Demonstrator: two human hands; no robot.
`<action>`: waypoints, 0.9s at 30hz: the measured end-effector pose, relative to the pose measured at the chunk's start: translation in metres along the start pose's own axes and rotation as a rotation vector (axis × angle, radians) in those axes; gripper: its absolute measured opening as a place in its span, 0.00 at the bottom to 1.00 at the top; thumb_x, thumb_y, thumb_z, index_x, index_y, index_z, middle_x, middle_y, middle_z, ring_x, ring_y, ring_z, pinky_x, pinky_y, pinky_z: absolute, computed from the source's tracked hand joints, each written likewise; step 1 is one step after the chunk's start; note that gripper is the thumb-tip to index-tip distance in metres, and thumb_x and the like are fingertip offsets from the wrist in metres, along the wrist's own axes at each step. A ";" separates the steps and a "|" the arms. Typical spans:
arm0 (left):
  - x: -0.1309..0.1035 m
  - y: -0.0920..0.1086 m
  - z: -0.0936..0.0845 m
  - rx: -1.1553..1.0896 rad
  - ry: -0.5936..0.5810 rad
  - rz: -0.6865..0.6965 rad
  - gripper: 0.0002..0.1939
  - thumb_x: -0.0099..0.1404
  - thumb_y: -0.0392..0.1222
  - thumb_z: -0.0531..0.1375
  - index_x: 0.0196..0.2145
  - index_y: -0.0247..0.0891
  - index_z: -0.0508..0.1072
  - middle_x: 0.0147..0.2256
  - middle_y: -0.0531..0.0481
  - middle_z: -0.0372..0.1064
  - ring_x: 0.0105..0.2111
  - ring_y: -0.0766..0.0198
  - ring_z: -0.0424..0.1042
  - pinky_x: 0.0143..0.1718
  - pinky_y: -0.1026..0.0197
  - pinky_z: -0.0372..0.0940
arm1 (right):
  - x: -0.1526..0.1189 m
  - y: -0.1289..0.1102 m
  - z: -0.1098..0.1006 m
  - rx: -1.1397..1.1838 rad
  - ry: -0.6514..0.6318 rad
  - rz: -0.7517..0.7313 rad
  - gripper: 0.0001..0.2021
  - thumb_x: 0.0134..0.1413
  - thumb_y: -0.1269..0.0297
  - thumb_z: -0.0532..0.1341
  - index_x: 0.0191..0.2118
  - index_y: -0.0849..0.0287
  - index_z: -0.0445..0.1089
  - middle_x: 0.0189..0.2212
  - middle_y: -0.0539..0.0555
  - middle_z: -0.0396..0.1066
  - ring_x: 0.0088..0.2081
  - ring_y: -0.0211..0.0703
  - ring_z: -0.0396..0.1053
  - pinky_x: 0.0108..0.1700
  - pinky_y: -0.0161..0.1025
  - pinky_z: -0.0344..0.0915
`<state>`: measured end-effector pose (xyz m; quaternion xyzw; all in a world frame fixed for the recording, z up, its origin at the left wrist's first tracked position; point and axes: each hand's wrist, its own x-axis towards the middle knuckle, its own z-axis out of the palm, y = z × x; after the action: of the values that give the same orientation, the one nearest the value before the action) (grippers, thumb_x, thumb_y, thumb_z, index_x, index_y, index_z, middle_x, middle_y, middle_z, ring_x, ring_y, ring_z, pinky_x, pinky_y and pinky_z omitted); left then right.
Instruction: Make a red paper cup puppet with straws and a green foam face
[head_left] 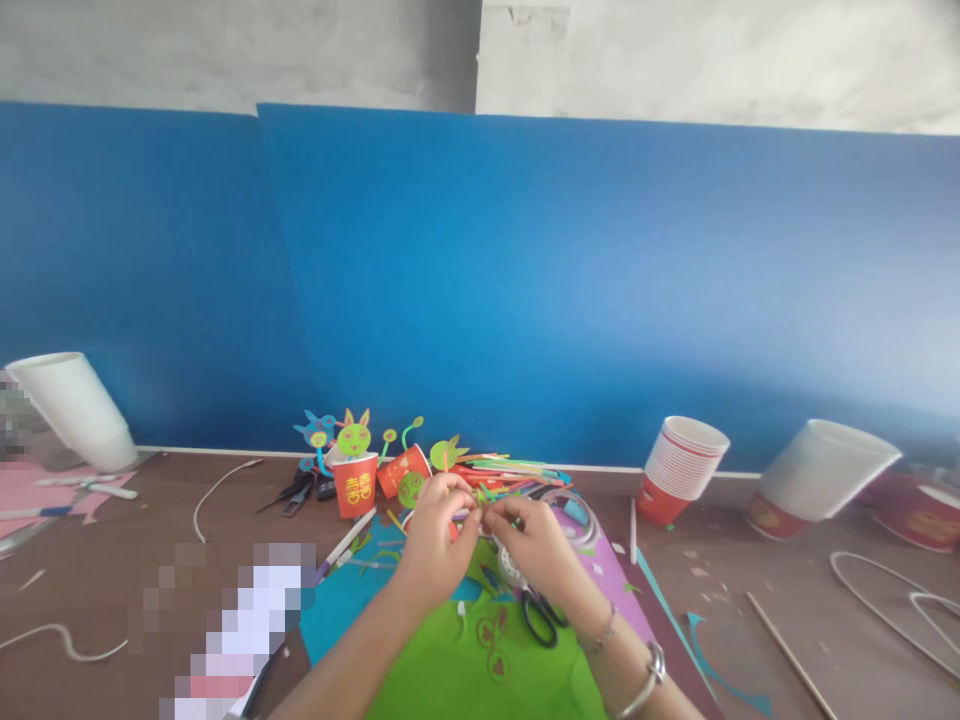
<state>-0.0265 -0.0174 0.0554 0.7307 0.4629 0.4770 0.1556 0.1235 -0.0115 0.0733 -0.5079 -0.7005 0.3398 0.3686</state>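
My left hand [442, 535] and my right hand [532, 545] meet over the middle of the table, fingertips pinched close together. A small green piece [481, 497] shows between them, at the left fingertips; its shape is too small to tell. Black-handled scissors [541, 617] lie beneath my right wrist, on a green sheet [442, 665] with drawn circles and hearts. Just beyond my left hand stands a red paper cup [356, 487] bearing a green paper face with ears [353, 437]. Another red cup [403, 470] leans beside it.
Colored sticks [517, 468] lie behind my hands, near a roll of clear tape [581, 515]. Stacked cups [684, 468] stand to the right, with bagged cups [825, 475] beyond. A wooden stick [789, 655] and white cable [892, 610] lie at right. A blue panel [525, 290] rises behind.
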 end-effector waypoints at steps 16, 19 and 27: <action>-0.003 0.004 0.003 -0.042 -0.015 -0.032 0.07 0.62 0.34 0.53 0.26 0.39 0.66 0.37 0.46 0.65 0.40 0.58 0.66 0.42 0.55 0.63 | -0.003 -0.002 0.006 -0.051 0.045 0.058 0.11 0.49 0.65 0.53 0.21 0.61 0.67 0.19 0.49 0.66 0.25 0.39 0.61 0.28 0.34 0.55; -0.003 0.003 0.003 -0.010 -0.021 -0.019 0.07 0.62 0.34 0.54 0.26 0.39 0.67 0.38 0.46 0.65 0.41 0.57 0.66 0.43 0.54 0.63 | -0.003 -0.001 0.007 -0.056 0.057 0.081 0.10 0.47 0.67 0.53 0.20 0.60 0.66 0.17 0.48 0.64 0.23 0.37 0.59 0.27 0.34 0.54; 0.000 0.001 0.000 0.035 -0.003 0.007 0.07 0.62 0.34 0.54 0.27 0.39 0.68 0.39 0.46 0.65 0.42 0.57 0.65 0.44 0.54 0.62 | -0.001 -0.001 -0.001 0.011 -0.019 0.001 0.12 0.51 0.63 0.54 0.24 0.62 0.71 0.22 0.52 0.72 0.27 0.41 0.66 0.31 0.35 0.58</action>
<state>-0.0258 -0.0176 0.0560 0.7355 0.4685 0.4683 0.1418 0.1241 -0.0125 0.0741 -0.5029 -0.7019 0.3487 0.3644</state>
